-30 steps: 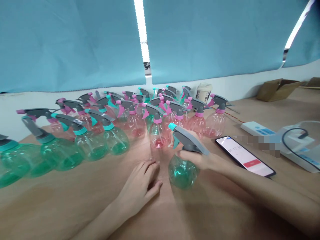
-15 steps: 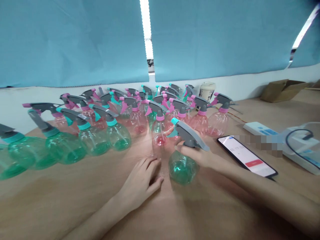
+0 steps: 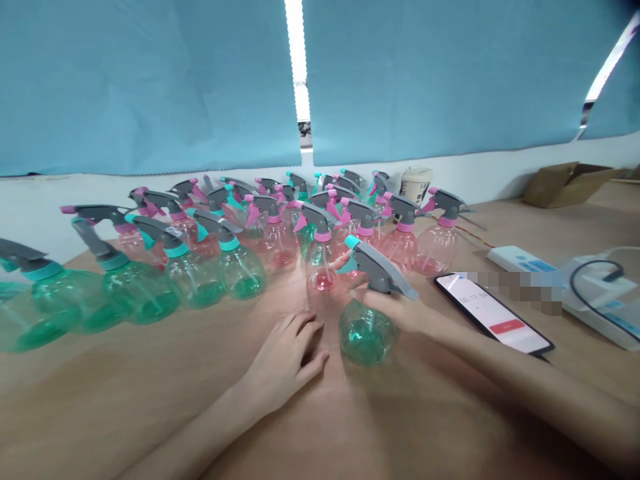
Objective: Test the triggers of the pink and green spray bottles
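Note:
My right hand is wrapped round the neck of a green spray bottle, just under its grey trigger head with a turquoise nozzle. The bottle is upright on the table or nearly so. To its left my left hand lies on the wooden tabletop, palm down, fingers loosely bent and apart, holding nothing. Beyond both hands a pink spray bottle is closest, among several other pink ones. A row of green spray bottles, one of them a round bottle, runs off to the left.
On the right a phone with a lit timer lies near my right forearm. A white power strip with plugs and cables is past it. A paper cup and an open cardboard box stand at the back by the wall.
The camera view has turned slightly left, so the bottles at left appear a little further right. Both hands and the held bottle look nearly unchanged.

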Demonstrator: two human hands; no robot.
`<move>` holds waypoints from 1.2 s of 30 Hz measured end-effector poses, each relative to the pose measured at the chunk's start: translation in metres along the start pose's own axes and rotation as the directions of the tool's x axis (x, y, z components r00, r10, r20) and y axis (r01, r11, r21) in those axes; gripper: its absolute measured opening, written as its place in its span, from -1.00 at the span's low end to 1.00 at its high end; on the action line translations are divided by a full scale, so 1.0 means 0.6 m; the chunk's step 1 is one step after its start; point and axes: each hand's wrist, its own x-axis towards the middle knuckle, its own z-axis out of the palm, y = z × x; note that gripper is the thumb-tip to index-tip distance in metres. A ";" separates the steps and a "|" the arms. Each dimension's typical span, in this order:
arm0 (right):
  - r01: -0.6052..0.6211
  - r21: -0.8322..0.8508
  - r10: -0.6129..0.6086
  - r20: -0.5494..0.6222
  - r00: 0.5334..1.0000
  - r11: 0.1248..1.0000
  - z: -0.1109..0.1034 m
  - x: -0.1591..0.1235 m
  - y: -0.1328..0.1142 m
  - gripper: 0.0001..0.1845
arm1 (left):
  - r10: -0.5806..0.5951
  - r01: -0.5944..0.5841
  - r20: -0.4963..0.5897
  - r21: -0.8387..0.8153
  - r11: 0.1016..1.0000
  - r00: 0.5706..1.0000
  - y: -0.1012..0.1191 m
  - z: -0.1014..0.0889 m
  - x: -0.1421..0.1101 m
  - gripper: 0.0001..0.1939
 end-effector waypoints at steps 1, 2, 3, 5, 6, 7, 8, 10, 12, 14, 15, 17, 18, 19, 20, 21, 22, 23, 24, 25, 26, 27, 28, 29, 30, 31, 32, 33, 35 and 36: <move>0.009 0.012 -0.009 0.000 1.000 1.000 0.000 0.000 0.001 -0.65 | -0.001 0.001 -0.003 -0.001 1.000 1.000 0.000 0.000 0.000 -0.67; 0.016 0.025 -0.016 0.000 1.000 1.000 0.000 0.000 0.002 -0.64 | 0.001 -0.001 -0.006 -0.001 1.000 1.000 0.000 0.001 0.000 -0.67; 0.019 0.037 -0.019 0.004 1.000 0.999 0.000 0.000 0.004 -0.62 | 0.004 -0.004 -0.009 -0.001 1.000 1.000 -0.001 0.001 0.000 -0.67; 0.017 0.040 -0.017 0.014 1.000 0.999 0.001 0.000 0.006 -0.59 | 0.011 -0.011 -0.013 -0.002 1.000 1.000 -0.001 0.002 -0.001 -0.67; 0.014 0.039 -0.014 0.013 1.000 0.999 0.001 0.000 0.007 -0.59 | 0.014 -0.014 -0.014 -0.002 1.000 1.000 -0.002 0.002 -0.001 -0.67; 0.009 0.036 -0.010 0.012 1.000 0.999 0.001 0.000 0.007 -0.59 | 0.015 -0.015 -0.015 -0.001 1.000 1.000 -0.002 0.002 -0.001 -0.67; 0.008 0.035 -0.009 0.010 1.000 0.999 0.001 0.000 0.007 -0.60 | 0.016 -0.016 -0.015 -0.001 1.000 1.000 -0.002 0.001 -0.001 -0.66; 0.015 0.043 -0.016 0.004 1.000 0.999 0.001 0.000 0.006 -0.62 | 0.014 -0.014 -0.012 0.000 1.000 1.000 -0.001 0.001 -0.001 -0.66; 0.025 0.054 -0.025 0.004 1.000 0.998 0.000 0.000 0.005 -0.64 | 0.012 -0.012 -0.010 0.003 1.000 1.000 -0.001 0.001 0.000 -0.66; 0.027 0.061 -0.027 0.002 1.000 0.998 0.000 0.000 0.005 -0.67 | 0.015 -0.015 -0.012 0.005 1.000 1.000 0.000 0.001 0.000 -0.66; 0.024 0.062 -0.025 0.005 1.000 0.998 0.000 0.000 0.006 -0.68 | 0.016 -0.016 -0.014 0.006 1.000 1.000 0.000 0.001 0.000 -0.66; 0.013 0.060 -0.013 0.011 1.000 0.998 0.000 0.000 0.010 -0.67 | 0.017 -0.017 -0.016 0.008 1.000 1.000 0.000 0.001 0.001 -0.64; 0.005 0.057 -0.005 0.012 1.000 0.998 0.000 0.000 0.012 -0.66 | 0.016 -0.015 -0.015 0.009 1.000 1.000 -0.001 0.001 0.001 -0.64; -0.001 0.053 0.001 0.012 1.000 0.999 0.000 0.000 0.013 -0.65 | 0.014 -0.014 -0.015 0.010 1.000 1.000 0.000 0.001 0.001 -0.63; -0.004 0.050 0.004 0.012 1.000 0.999 0.000 0.000 0.013 -0.64 | 0.014 -0.014 -0.015 0.011 1.000 1.000 0.000 0.001 0.001 -0.63; -0.005 0.049 0.005 0.012 1.000 0.999 0.000 0.000 0.013 -0.64 | 0.015 -0.015 -0.015 0.012 1.000 1.000 0.000 0.001 0.001 -0.63; -0.004 0.053 0.004 0.015 1.000 0.999 0.000 0.000 0.013 -0.63 | 0.015 -0.015 -0.014 0.014 1.000 1.000 0.000 0.001 0.000 -0.62; -0.004 0.060 0.003 0.021 1.000 0.998 0.000 0.000 0.012 -0.63 | 0.015 -0.015 -0.013 0.016 1.000 1.000 0.000 0.001 0.000 -0.62; -0.004 0.071 0.002 0.026 1.000 0.997 0.000 0.000 0.011 -0.63 | 0.015 -0.015 -0.013 0.019 1.000 1.000 0.001 0.001 0.000 -0.62; -0.005 0.085 0.002 0.028 1.000 0.996 -0.001 0.000 0.010 -0.63 | 0.015 -0.015 -0.014 0.022 1.000 1.000 0.001 0.001 0.000 -0.62; -0.007 0.099 0.004 0.031 1.000 0.995 -0.001 0.000 0.009 -0.64 | 0.015 -0.014 -0.013 0.024 1.000 1.000 0.001 0.001 -0.001 -0.62; -0.009 0.111 0.006 0.034 0.999 0.994 -0.001 0.000 0.008 -0.65 | 0.015 -0.014 -0.015 0.025 1.000 1.000 0.001 0.001 -0.001 -0.62; -0.012 0.119 0.007 0.036 0.999 0.993 -0.001 -0.001 0.008 -0.67 | 0.015 -0.015 -0.015 0.025 1.000 1.000 0.001 0.001 -0.001 -0.62; -0.017 0.121 0.012 0.038 0.999 0.992 -0.001 -0.001 0.009 -0.68 | 0.016 -0.016 -0.014 0.025 1.000 1.000 0.001 0.001 -0.002 -0.62; -0.025 0.121 0.020 0.043 0.999 0.992 -0.001 -0.001 0.009 -0.69 | 0.016 -0.016 -0.011 0.025 1.000 1.000 0.000 0.001 -0.002 -0.62; -0.034 0.120 0.029 0.048 0.998 0.992 -0.001 -0.002 0.009 -0.69 | 0.016 -0.016 -0.008 0.025 1.000 1.000 0.000 0.001 -0.002 -0.61; -0.044 0.118 0.038 0.053 0.998 0.992 -0.001 -0.002 0.009 -0.68 | 0.016 -0.016 -0.004 0.025 1.000 1.000 0.000 0.001 -0.002 -0.61; -0.053 0.119 0.046 0.056 0.997 0.991 -0.001 -0.002 0.009 -0.67 | 0.015 -0.015 -0.001 0.024 1.000 1.000 0.001 0.001 -0.001 -0.61; -0.061 0.127 0.054 0.062 0.997 0.990 0.000 -0.002 0.008 -0.66 | 0.015 -0.015 0.003 0.021 1.000 1.000 0.001 0.001 -0.001 -0.60; -0.059 0.132 0.051 0.061 0.997 0.989 0.000 -0.002 0.007 -0.65 | 0.016 -0.016 0.004 0.020 1.000 1.000 0.001 0.002 -0.001 -0.61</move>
